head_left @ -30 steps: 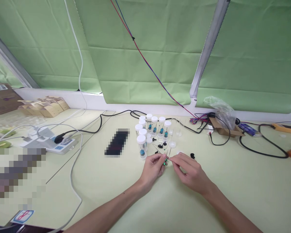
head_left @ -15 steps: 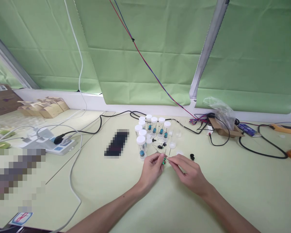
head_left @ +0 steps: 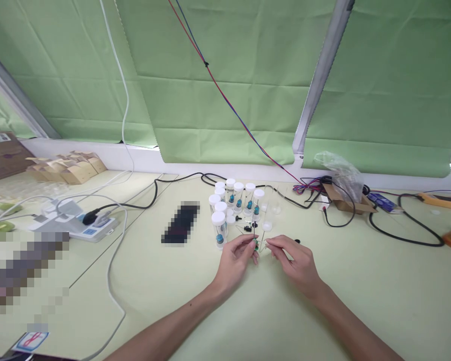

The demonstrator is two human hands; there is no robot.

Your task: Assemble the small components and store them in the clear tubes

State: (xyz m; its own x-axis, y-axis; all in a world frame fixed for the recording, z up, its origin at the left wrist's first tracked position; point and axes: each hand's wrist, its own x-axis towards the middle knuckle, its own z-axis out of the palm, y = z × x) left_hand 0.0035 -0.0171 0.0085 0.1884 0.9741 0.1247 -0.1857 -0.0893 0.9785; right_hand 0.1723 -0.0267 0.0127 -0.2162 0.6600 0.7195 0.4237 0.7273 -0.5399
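My left hand (head_left: 236,260) pinches a small green component (head_left: 255,245) with thin wire leads, just above the pale green table (head_left: 379,281). My right hand (head_left: 295,261) is pinched too, its fingertips on a thin lead coming off the same part. Right behind my hands stands a cluster of several clear vials with white caps (head_left: 233,204), each with a blue part inside. Small black parts (head_left: 248,228) lie loose between the vials and my fingers.
A white power strip (head_left: 77,223) with a black plug and cables sits at the left. Black cables, a red-blue wire bundle (head_left: 306,186) and a cardboard box with a plastic bag (head_left: 342,180) lie at the back right. Brown packets (head_left: 73,165) rest at the far left.
Both hands have lifted slightly and moved a little away from me toward the vials. The right hand's fingers have pulled a bit to the right along the lead.
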